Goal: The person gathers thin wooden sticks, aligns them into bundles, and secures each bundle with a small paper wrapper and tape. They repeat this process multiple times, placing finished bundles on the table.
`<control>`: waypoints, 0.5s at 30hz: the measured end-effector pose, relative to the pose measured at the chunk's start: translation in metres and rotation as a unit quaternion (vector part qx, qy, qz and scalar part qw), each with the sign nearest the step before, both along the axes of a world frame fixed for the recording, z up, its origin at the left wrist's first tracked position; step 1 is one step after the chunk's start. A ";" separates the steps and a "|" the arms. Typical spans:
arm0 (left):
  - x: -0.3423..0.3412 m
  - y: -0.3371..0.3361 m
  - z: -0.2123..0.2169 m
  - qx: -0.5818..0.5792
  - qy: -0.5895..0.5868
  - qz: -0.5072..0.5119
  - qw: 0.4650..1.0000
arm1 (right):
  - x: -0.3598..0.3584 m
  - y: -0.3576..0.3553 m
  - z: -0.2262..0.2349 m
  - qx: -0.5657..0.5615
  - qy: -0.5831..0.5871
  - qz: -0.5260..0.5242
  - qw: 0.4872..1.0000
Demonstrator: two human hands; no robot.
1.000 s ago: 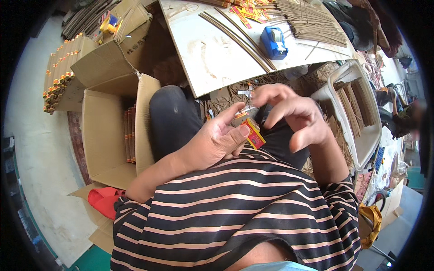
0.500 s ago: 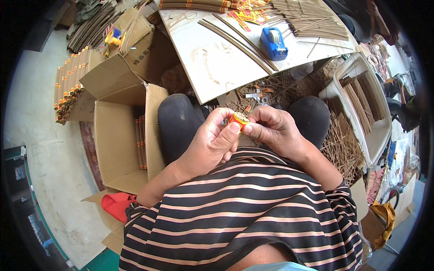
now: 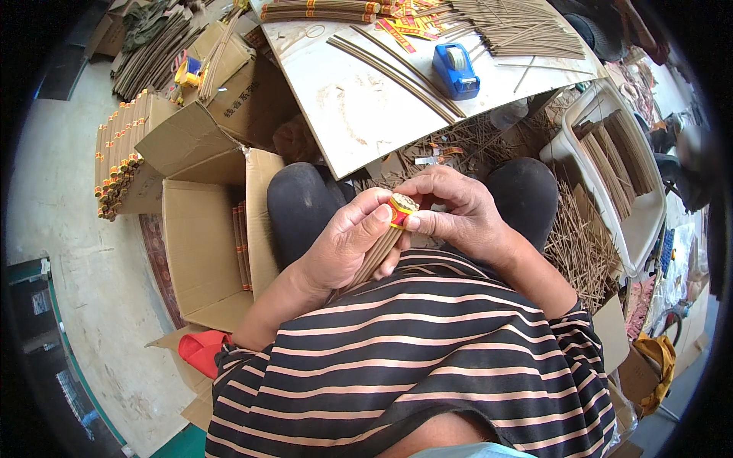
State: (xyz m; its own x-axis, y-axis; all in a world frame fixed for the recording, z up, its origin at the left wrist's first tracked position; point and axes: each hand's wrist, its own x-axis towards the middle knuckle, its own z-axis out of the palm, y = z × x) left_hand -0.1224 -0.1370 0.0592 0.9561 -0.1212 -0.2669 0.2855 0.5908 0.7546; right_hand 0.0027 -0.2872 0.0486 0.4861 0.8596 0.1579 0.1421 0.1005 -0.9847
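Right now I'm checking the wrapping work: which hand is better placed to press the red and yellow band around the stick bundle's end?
Probably the right hand: its fingertips already rest on the band, while the left hand is wrapped around the bundle, steadying it.

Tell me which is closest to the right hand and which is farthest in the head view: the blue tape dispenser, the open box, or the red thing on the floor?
From the right hand:
1. Blue tape dispenser, straight ahead on the white board.
2. Open box, on the person's left, beside the knee.
3. Red thing, farthest, low on the left by the elbow.
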 end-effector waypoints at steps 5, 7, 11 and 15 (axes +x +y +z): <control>0.002 -0.006 -0.001 0.121 -0.038 0.005 0.992 | 0.001 -0.003 0.000 0.026 -0.058 -0.006 0.998; 0.004 -0.005 0.003 0.178 -0.041 -0.006 0.983 | 0.001 -0.003 0.008 0.025 -0.044 0.005 0.999; 0.009 -0.001 0.010 0.168 0.008 -0.041 0.985 | 0.006 -0.003 0.004 0.018 -0.068 0.017 0.997; 0.013 0.003 0.019 0.086 0.094 -0.056 0.990 | 0.011 -0.001 -0.005 0.030 -0.110 -0.005 0.993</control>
State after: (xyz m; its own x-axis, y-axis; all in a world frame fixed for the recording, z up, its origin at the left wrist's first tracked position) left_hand -0.1095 -0.1338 0.0787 0.8705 -0.1603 -0.4654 0.4872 0.4148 0.7685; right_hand 0.0136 -0.2880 0.0437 0.4417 0.8410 0.3124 0.3551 0.1559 -0.9217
